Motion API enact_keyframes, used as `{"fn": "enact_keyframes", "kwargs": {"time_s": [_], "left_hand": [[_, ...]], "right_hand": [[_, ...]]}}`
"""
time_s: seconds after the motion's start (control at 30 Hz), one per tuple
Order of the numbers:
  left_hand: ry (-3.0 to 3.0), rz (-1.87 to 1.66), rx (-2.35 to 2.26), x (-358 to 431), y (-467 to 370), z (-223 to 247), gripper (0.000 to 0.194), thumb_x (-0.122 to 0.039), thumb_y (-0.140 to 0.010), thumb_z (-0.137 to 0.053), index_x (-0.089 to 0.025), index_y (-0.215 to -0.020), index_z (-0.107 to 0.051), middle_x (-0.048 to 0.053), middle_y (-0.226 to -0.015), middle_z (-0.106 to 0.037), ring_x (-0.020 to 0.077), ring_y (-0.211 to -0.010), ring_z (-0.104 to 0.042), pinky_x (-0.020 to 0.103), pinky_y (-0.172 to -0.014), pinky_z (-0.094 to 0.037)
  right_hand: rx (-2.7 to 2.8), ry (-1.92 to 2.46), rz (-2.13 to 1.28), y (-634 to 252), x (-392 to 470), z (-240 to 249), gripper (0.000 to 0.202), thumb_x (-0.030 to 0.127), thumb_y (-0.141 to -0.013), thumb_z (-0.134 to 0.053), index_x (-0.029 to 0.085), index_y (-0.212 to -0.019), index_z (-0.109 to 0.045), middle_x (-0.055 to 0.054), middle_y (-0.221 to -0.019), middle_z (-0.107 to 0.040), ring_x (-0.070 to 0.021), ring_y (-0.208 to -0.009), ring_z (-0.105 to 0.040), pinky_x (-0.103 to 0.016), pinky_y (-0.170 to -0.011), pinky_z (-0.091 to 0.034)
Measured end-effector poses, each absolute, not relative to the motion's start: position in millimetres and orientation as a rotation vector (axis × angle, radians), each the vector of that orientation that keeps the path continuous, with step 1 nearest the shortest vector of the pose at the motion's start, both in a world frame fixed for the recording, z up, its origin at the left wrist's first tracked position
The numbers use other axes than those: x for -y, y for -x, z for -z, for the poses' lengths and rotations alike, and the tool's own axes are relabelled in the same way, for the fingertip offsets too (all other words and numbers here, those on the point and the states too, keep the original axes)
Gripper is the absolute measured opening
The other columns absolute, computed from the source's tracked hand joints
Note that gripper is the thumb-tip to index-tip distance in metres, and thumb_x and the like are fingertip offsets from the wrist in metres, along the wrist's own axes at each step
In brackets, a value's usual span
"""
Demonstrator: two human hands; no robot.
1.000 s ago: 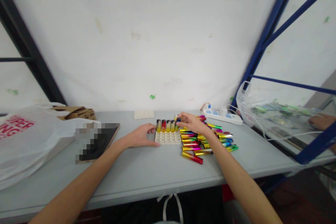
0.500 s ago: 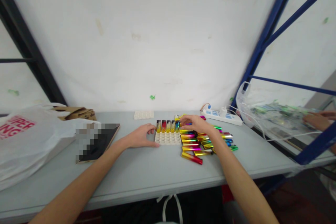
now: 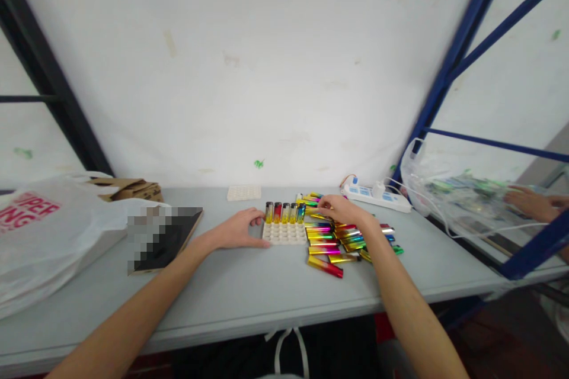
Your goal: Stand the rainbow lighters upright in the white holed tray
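A white tray (image 3: 284, 234) with a grid of holes lies on the table. Along its back row stand several shiny lighters (image 3: 285, 213), upright. My left hand (image 3: 240, 228) grips the tray's left side, thumb at the front corner and fingers curled near the back corner. To the right of the tray, metallic coloured lighters (image 3: 323, 244) lie in a loose pile. Over the back of this pile is my right hand (image 3: 340, 208), its fingers curled together in a pinch; whether a lighter is between them is hidden.
A second white tray (image 3: 244, 192) lies near the wall. A power strip (image 3: 377, 196) with cables sits behind the pile. On the left are a dark flat device (image 3: 178, 237) and a white plastic bag (image 3: 66, 231). Another person's hand (image 3: 531, 202) shows beyond the blue frame (image 3: 448, 71).
My right hand has moved right, from the last standing lighter to over the pile. My left hand stays at the tray. The other person's hands have shifted left.
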State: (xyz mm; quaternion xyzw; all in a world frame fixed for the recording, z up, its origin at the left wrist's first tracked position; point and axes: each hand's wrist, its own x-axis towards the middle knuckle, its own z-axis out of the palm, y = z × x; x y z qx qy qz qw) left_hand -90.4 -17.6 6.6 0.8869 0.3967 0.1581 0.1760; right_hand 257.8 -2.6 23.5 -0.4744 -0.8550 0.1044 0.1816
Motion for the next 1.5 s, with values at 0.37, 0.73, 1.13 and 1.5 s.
{"fn": "enact_keyframes", "kwargs": {"time_s": [0.37, 0.73, 1.13, 1.5], "left_hand": [[-2.505, -0.468, -1.132, 18, 91, -5, 0.066, -0.067, -0.065, -0.074, -0.017, -0.107, -0.063, 0.006, -0.099, -0.061, 0.0247, -0.092, -0.059, 0.033, -0.082, -0.046], [-2.536, -0.534, -1.130, 20, 87, -2, 0.061, -0.067, -0.066, -0.074, -0.018, -0.101, -0.063, 0.005, -0.095, -0.062, 0.0242, -0.087, -0.059, 0.032, -0.078, -0.045], [-2.590, -0.592, -1.161, 21, 75, 0, 0.055, -0.064, -0.068, -0.073, -0.017, -0.096, -0.065, 0.005, -0.090, -0.063, 0.0249, -0.084, -0.060, 0.033, -0.076, -0.044], [-2.628, -0.620, -1.152, 19, 72, 4, 0.053, -0.067, -0.071, -0.071, -0.019, -0.089, -0.064, 0.004, -0.086, -0.060, 0.0238, -0.082, -0.058, 0.032, -0.075, -0.043]], "right_hand": [[1.506, 1.028, -0.546, -228, -3, -32, 0.040, 0.059, -0.083, -0.064, 0.019, -0.084, -0.062, -0.002, -0.076, -0.062, -0.0163, -0.070, -0.057, -0.028, -0.067, -0.048], [1.347, 0.774, -1.237, -168, 25, -35, 0.045, 0.070, -0.085, -0.056, 0.025, -0.088, -0.046, 0.011, -0.057, -0.029, -0.0067, -0.042, -0.019, -0.018, -0.038, -0.018], [1.574, 1.163, -0.484, -147, 12, -5, 0.042, 0.047, -0.085, -0.048, 0.023, -0.054, -0.032, 0.006, -0.053, -0.029, -0.0109, -0.053, -0.030, -0.026, -0.052, -0.022], [1.623, 1.121, -0.499, -145, 18, -8, 0.047, 0.053, -0.089, -0.046, 0.023, -0.055, -0.034, 0.005, -0.053, -0.031, -0.0114, -0.053, -0.032, -0.027, -0.055, -0.025]]}}
